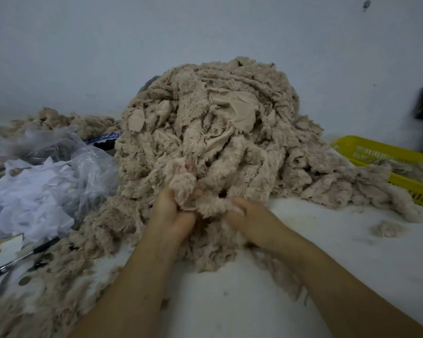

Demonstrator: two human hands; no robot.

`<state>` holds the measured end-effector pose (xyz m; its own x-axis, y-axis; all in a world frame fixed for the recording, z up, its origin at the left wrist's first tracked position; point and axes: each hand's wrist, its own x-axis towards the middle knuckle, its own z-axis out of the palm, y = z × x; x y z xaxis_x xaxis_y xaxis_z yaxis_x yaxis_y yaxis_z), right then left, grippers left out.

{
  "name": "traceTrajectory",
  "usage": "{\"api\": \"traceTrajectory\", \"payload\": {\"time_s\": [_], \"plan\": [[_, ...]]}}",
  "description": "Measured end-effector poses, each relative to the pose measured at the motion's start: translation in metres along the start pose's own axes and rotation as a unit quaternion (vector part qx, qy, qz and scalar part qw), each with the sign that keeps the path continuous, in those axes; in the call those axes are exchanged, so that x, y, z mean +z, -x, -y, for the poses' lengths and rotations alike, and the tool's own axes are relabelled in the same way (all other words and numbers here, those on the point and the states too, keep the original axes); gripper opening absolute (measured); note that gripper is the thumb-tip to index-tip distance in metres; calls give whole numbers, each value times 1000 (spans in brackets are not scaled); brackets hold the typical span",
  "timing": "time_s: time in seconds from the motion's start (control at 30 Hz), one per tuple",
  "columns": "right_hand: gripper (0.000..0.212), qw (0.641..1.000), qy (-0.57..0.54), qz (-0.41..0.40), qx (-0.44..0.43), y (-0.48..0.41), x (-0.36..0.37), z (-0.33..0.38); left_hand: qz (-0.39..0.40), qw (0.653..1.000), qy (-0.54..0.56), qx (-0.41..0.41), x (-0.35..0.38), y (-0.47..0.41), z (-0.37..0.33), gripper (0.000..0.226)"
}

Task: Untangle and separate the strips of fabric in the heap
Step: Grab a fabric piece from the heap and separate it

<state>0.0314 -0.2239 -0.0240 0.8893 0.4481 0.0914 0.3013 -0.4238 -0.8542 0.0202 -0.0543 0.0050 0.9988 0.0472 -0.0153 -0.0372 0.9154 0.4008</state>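
Observation:
A tall heap of beige fluffy fabric strips (220,123) rises in the middle of the white table against the wall. At its near foot, my left hand (171,211) grips a fuzzy strip (181,184) that runs up into the heap, fingers curled round it. Close beside it on the right, my right hand (252,218) pinches the same bunch of fluffy fabric (213,206), with its fingertips buried in the pile. More loose strips (59,264) spread toward the near left corner.
A clear plastic bag with white fabric (34,191) lies at left, a black pen (22,257) in front of it. A yellow plastic basket (396,162) holding strips sits at right. A small tuft (386,229) lies on the white table (352,252).

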Motion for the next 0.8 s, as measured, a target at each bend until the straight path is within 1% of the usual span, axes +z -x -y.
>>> {"api": "traceTrajectory", "payload": {"time_s": [0.03, 0.07, 0.1, 0.13, 0.17, 0.2, 0.23, 0.27, 0.3, 0.33, 0.37, 0.4, 0.43, 0.47, 0.5, 0.53, 0.57, 0.6, 0.63, 0.67, 0.7, 0.73, 0.77, 0.8], "plan": [[14, 993, -112, -31, 34, 0, -6, 2, -8, 1000, -11, 2, 1, 0, 1, 39], [11, 967, -242, -51, 56, -1, -12, 5, -13, 999, -45, 6, 2, -2, 3, 36], [12, 929, -358, -68, 67, 0, -16, 8, -16, 992, -124, 25, 3, -1, 7, 29], [13, 893, -439, -79, 66, 1, -18, 12, -28, 966, -249, 60, 2, -2, 14, 22], [9, 874, -477, -72, 56, 1, -18, 13, -38, 919, -381, 97, 0, -1, 22, 16], [10, 872, -486, -47, 39, 2, -16, 15, -38, 864, -483, 136, -2, 1, 29, 13], [25, 885, -466, -19, 24, 2, -11, 14, -22, 816, -554, 167, -2, 3, 37, 14], [41, 902, -431, 2, 19, 2, -6, 15, 8, 786, -590, 186, -4, 5, 42, 19], [51, 921, -390, 5, 10, 2, -2, 15, 41, 781, -596, 183, -4, 6, 46, 22], [55, 934, -358, 0, 0, 1, -1, 16, 55, 797, -582, 153, -3, 7, 47, 24], [54, 940, -340, -12, -11, 0, -3, 13, 53, 824, -554, 103, -1, 9, 46, 27], [51, 940, -340, -27, -8, 0, -7, 13, 46, 857, -512, 44, 1, 9, 44, 31], [47, 939, -342, -34, -4, 0, -10, 10, 45, 879, -475, -4, 2, 9, 43, 35], [39, 946, -322, -46, 12, 0, -11, 9, 55, 883, -465, -14, 1, 8, 43, 38], [25, 961, -265, -70, 27, -1, -11, 3, 72, 868, -492, 6, 0, 8, 43, 41], [15, 972, -207, -105, 45, -2, -11, 2, 90, 832, -545, 50, -1, 7, 42, 44], [22, 973, -172, -146, 51, -4, -12, 1, 100, 785, -600, 118, -3, 7, 41, 47], [27, 960, -195, -195, 46, -6, -16, 0, 97, 734, -643, 199, -5, 7, 38, 46], [27, 924, -287, -251, 21, -7, -25, -1, 79, 693, -669, 257, -8, 5, 34, 42], [25, 861, -415, -295, -9, -7, -37, 0, 50, 666, -688, 283, -10, 3, 30, 38], [26, 781, -536, -319, -41, -6, -51, 1, 16, 653, -704, 279, -11, 1, 26, 38], [30, 708, -625, -323, -59, -5, -61, 0, -15, 643, -724, 251, -12, -2, 22, 40], [38, 667, -667, -327, -55, -4, -66, -4, -40, 628, -749, 207, -13, -5, 20, 46], [48, 662, -673, -328, -28, -3, -64, -6, -61, 609, -774, 165, -15, -7, 20, 51]]}}
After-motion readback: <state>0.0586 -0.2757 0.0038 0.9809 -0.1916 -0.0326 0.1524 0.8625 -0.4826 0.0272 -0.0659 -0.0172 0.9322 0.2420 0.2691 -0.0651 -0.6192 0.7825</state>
